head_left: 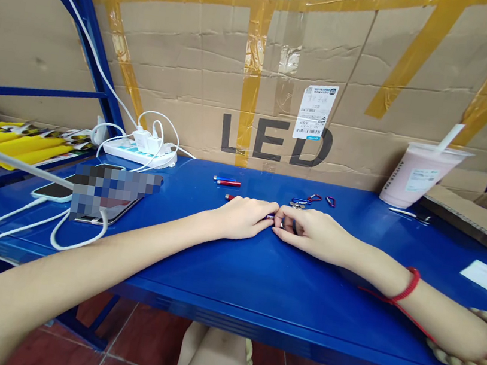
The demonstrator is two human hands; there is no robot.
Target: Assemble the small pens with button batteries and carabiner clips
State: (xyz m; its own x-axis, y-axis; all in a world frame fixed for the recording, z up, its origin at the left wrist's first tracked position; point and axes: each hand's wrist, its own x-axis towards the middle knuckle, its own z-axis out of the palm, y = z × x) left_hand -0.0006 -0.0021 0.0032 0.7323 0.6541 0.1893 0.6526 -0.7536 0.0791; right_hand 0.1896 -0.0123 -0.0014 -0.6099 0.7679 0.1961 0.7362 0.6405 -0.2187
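Note:
My left hand [245, 218] rests low over the blue table with its fingers closed. A tiny part of a small object [270, 217] shows at its fingertips; the rest is hidden. Facing it, my right hand [315, 234] is closed in a pinch, fingertips almost touching the left ones, and what it grips is mostly covered. Behind the hands lie a red slim metal tube [229, 184] and a blue one [225, 178]. Part of another red tube [229, 197] shows beside my left hand. Beyond my right hand are a red carabiner [314, 197], a red-and-blue carabiner [330, 201] and small metal pieces [298, 204].
A power strip [139, 151] with white cables and phones [110, 194] is on the left. At the right stand a drink cup [421, 174] with a straw and an open carton [475, 212]. A large cardboard box [185, 78] closes off the back.

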